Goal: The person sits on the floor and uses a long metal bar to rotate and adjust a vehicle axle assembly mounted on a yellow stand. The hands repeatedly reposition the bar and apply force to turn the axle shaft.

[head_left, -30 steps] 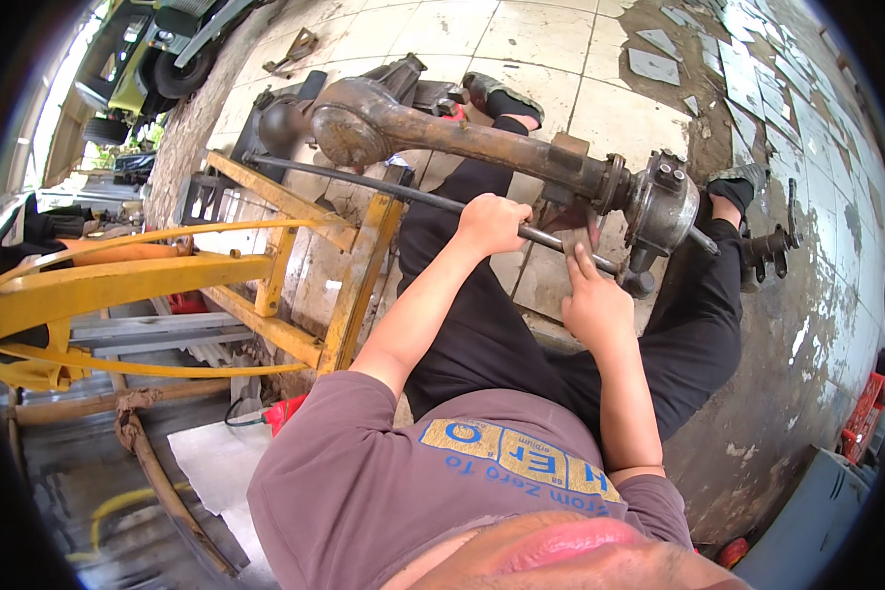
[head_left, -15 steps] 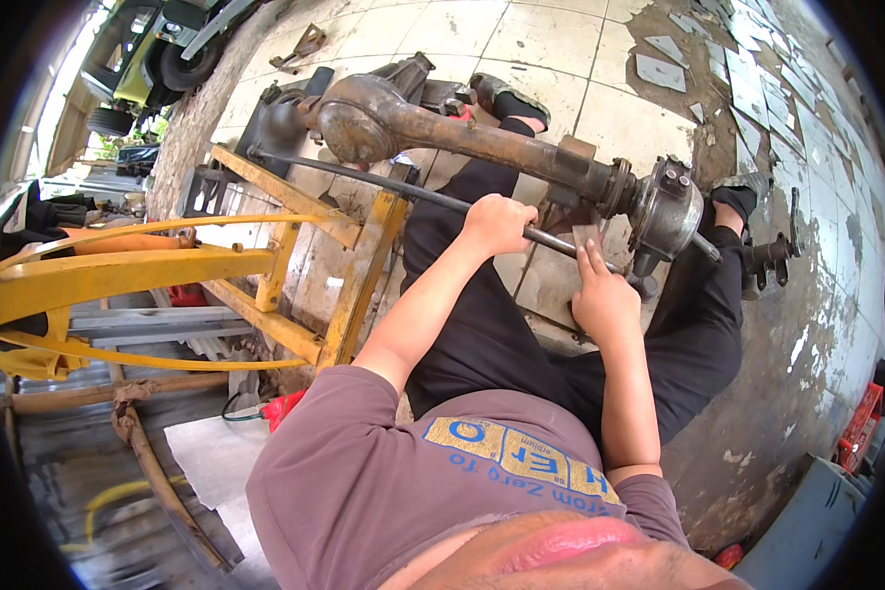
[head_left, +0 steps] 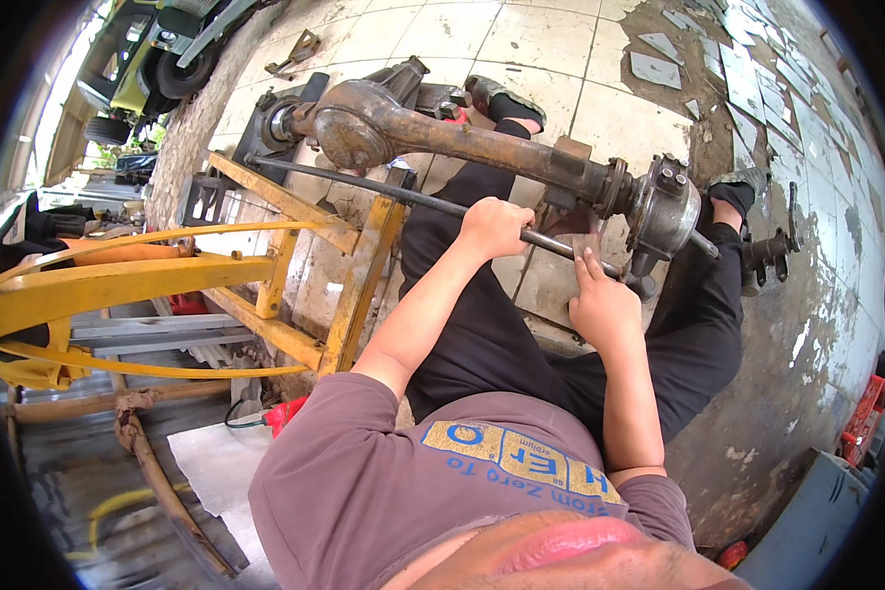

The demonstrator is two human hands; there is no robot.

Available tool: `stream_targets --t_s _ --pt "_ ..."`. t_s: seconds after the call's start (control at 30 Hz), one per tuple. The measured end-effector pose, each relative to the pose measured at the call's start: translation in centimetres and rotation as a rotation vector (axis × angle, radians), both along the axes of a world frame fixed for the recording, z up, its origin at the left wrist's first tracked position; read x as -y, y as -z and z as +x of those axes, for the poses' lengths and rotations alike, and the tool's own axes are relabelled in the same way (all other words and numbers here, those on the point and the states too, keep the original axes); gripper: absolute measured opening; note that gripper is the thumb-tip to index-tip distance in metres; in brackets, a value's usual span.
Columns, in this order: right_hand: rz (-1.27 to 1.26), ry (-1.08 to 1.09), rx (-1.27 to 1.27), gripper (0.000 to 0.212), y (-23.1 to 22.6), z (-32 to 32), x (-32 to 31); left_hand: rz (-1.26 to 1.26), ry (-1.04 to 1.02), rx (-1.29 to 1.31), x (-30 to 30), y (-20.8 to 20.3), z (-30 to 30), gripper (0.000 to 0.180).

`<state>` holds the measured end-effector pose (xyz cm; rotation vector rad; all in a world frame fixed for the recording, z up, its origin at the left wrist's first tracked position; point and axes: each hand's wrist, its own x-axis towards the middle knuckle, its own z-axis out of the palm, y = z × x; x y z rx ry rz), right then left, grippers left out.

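Observation:
A long dark metal rod (head_left: 364,184) runs slantwise in front of me, below a rusty axle housing (head_left: 482,160). My left hand (head_left: 497,228) is closed around the rod, right of its middle. Close to the rod's right end, my right hand (head_left: 603,307) holds a small flat brownish piece (head_left: 586,242) against it, two fingers stretched along it and the others curled. Its material I cannot make out. The rod's right end meets a joint (head_left: 643,286) beneath the round metal hub (head_left: 665,208) of the axle.
A yellow metal frame (head_left: 364,285) stands at my left, its upright close to the rod. My legs in black trousers lie under the rod and axle. Broken tiles (head_left: 656,71) are on the floor at the far right, a blue-grey box (head_left: 806,521) at the near right.
The flat piece under my right fingers has tilted and sunk slightly toward the rod. My left hand keeps its hold at the same place.

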<state>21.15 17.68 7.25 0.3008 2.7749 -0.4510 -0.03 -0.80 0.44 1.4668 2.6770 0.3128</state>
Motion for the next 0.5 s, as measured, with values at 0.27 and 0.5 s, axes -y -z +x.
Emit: stream_targets --t_s 0.27,0.5 --pt "-0.041 0.041 -0.082 0.08 1.01 -0.29 0.2 0.017 0.014 -0.009 0.27 0.17 -0.12 0.022" --pt "0.047 0.016 -0.107 0.073 1.28 -0.27 0.48 0.032 0.019 -0.011 -0.28 -0.23 -0.36 0.02"
